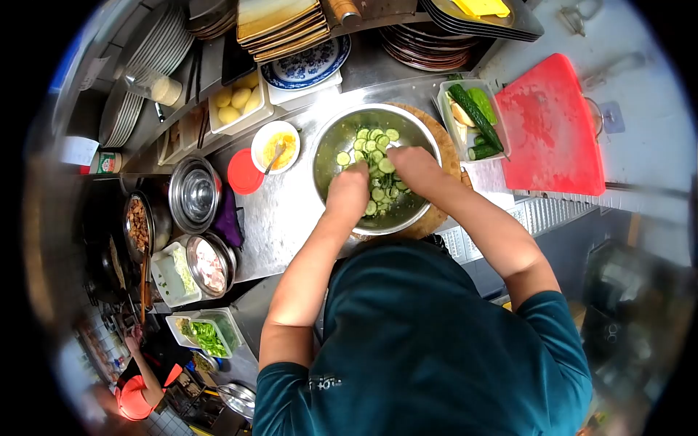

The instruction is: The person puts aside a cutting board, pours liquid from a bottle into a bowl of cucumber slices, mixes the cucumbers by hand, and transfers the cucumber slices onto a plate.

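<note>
A large steel bowl (322,178) holds many thin cucumber slices (377,196) and rests partly on a round wooden board (441,142). Both my hands reach into it. My left hand (349,190) is at the left of the slices, its fingers curled down with their tips hidden. At the upper right of the slices is my right hand (413,171), also curled, fingertips among the cucumber. What either hand grips cannot be made out. A white bowl (262,136) of yellow chopped food with a spoon (276,154) stands left of the steel bowl, near a red lid (245,171).
A clear tub (445,109) of whole cucumbers and a red cutting board (552,131) are at the right. Steel bowls (195,195) and food tubs stand left. Stacked plates (280,29) line the shelf above. Another person (134,396) is at lower left.
</note>
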Demonstrator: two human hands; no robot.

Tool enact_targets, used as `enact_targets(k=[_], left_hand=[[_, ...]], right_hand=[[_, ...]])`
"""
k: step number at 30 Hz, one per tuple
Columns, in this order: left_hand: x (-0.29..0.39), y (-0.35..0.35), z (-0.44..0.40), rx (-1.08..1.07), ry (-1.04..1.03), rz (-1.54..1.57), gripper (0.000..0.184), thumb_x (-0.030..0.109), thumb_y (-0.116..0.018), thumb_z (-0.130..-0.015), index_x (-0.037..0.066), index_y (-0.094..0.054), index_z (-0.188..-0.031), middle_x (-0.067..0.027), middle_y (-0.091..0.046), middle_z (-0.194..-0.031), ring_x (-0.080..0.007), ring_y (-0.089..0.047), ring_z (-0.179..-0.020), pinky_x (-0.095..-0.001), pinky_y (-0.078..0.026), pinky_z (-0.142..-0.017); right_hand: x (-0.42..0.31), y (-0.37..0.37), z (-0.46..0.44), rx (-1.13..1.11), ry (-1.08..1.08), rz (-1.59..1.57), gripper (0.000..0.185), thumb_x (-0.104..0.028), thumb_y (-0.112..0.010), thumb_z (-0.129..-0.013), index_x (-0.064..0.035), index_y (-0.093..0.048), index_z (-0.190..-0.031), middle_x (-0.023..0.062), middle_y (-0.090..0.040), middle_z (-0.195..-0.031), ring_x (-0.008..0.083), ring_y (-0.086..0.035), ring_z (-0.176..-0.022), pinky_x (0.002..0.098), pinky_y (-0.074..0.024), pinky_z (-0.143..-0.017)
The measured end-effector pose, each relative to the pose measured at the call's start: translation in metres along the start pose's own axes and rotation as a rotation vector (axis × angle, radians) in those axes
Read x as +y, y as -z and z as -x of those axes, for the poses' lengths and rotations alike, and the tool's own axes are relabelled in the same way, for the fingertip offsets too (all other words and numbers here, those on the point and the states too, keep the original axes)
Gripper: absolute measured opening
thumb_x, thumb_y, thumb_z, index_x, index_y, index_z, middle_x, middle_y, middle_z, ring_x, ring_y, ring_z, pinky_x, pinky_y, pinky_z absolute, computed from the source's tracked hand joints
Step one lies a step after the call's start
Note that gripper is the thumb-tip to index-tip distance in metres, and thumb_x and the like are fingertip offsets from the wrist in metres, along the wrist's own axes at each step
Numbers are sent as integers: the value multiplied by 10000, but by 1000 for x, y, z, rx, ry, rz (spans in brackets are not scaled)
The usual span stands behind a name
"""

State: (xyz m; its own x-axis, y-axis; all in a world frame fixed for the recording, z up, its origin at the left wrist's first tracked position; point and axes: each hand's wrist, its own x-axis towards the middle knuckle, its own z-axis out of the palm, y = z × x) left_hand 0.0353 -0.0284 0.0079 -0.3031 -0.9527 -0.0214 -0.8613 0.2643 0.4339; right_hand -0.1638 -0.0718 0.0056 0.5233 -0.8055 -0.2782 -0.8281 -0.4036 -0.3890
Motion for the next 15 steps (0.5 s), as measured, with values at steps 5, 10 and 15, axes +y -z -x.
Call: enact_targets(k=[5, 10, 15], left_hand=[[-4, 9, -4, 133, 329, 167, 344, 64, -655, -927, -59, -645, -1248, -318, -701, -904, -488, -688, -858, -524, -568, -813], [-7, -13, -1, -33, 677, 922, 737, -95, -599, -864, -21, -345, -1552, -262, -579, -1400, -319, -596, -1252, -392, -556, -920], [6, -16, -14, -91, 741, 1290, 620, -147, -608, -867, -39, -443, -1455, -194, -646, -1220, -284, -660, -1057, -347, -582, -801]], right_hand=[[3, -26, 7, 451, -149, -247, 718, -27, -697, -854, 65, -409, -1506, 285, -644, -1305, 394, -648, -1196, 421, -528, -1016], [-27, -8, 12, 35, -650, -1261, 867, -118, -735, -927, -29, -241, -1634, 183, -530, -1487, 250, -541, -1323, 356, -470, -1074], [-34, -28, -5, 96, -608, -1493, 686, -98, -691, -935, -29, -411, -1557, 205, -601, -1394, 253, -602, -1250, 364, -515, -993]])
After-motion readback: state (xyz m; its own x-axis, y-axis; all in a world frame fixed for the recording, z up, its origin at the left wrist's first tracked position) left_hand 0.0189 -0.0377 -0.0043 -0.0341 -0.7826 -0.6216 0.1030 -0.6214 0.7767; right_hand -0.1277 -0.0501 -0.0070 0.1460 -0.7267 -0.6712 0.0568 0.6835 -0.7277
